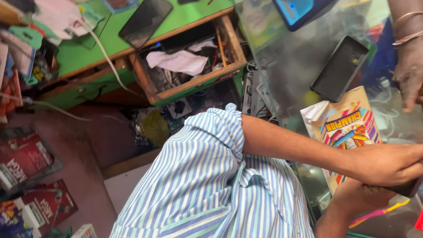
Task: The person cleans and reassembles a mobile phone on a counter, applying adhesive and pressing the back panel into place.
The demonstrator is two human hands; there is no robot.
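My left hand (387,164) reaches out from a rolled-up striped sleeve and closes over the top of a dark phone (410,188) at the right edge. My right hand (354,197) lies just beneath it and supports the same phone from below; most of the phone is hidden by my fingers. Both hands hover over a glass counter (291,66). Under them lies a colourful printed booklet (348,128), and a pink and yellow brush-like tool (379,213) sits by my right wrist.
Another person's hand (410,75) with bangles rests on the counter at top right, beside a black phone (339,68). A blue device (299,11) lies at the top. An open wooden drawer (189,57) holds white cloth; a dark tablet (145,22) rests on the green desk. Red boxes (26,161) lie on the floor.
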